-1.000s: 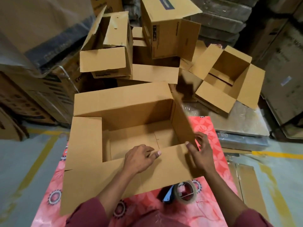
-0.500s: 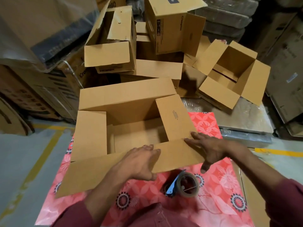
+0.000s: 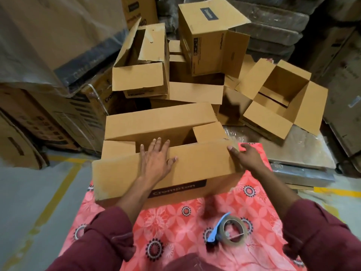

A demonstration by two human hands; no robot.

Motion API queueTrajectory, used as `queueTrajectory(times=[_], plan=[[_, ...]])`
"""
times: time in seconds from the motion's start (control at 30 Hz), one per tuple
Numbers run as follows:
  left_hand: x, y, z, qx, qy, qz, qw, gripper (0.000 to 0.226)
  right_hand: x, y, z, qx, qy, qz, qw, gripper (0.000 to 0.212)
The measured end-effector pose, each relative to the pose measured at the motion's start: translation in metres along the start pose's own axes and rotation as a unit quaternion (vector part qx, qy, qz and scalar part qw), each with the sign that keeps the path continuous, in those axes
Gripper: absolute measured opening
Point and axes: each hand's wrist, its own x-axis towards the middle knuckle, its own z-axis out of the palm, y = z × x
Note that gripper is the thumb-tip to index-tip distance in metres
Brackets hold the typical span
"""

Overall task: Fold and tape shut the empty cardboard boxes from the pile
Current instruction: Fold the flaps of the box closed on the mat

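We find the left hand (image 3: 156, 159) laid flat on the near flap (image 3: 195, 165) of the cardboard box (image 3: 162, 122), fingers straight and spread, their tips reaching past the flap's far edge over the opening. The right hand (image 3: 247, 156) rests at the right end of the same flap, at the box's right corner, its fingers loosely extended on the cardboard; we cannot tell whether the thumb hooks under the edge. Neither hand closes round anything.

The box stands on the table (image 3: 175, 222) under a red floral cloth, directly ahead of the person. Its near flap is folded down over the opening, the two short side flaps lie inward, and the far flap still stands up. What we can see of the interior is dark, and nothing shows inside (only a narrow gap is exposed).

A tape dispenser (image 3: 227, 229) with a blue handle lies on the cloth near the right forearm, apart from the box.

Behind the table sits the pile of boxes (image 3: 195, 55); one open box (image 3: 283, 94) at right shows only its cardboard bottom.
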Motion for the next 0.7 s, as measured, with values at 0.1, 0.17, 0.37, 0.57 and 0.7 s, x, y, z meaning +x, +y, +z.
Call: queueTrajectory(times=[0.1,0.17,0.37,0.57,0.7], plan=[[-0.012,-0.014,0.024,-0.017,-0.066,0.021,0.997,0.081,-0.011,0.024,0.024,-0.022,0.046,-0.033,0.998,0.047],[-0.021,-0.020,0.030,-0.036,-0.106,0.034,0.993,0.081,-0.016,0.036,0.027,-0.033,0.066,-0.042,0.996,0.044],[-0.056,-0.030,0.045,-0.062,-0.088,0.047,0.993,0.083,-0.037,0.044,0.014,-0.129,0.016,-0.047,0.990,0.066],[-0.055,-0.031,0.051,-0.093,-0.068,0.044,0.992,0.087,-0.014,-0.046,0.061,-0.324,0.022,-0.207,0.923,0.065],[-0.056,-0.054,0.053,-0.281,0.008,0.045,0.959,0.059,0.021,-0.129,0.132,-0.328,-0.078,-0.286,0.897,0.057]])
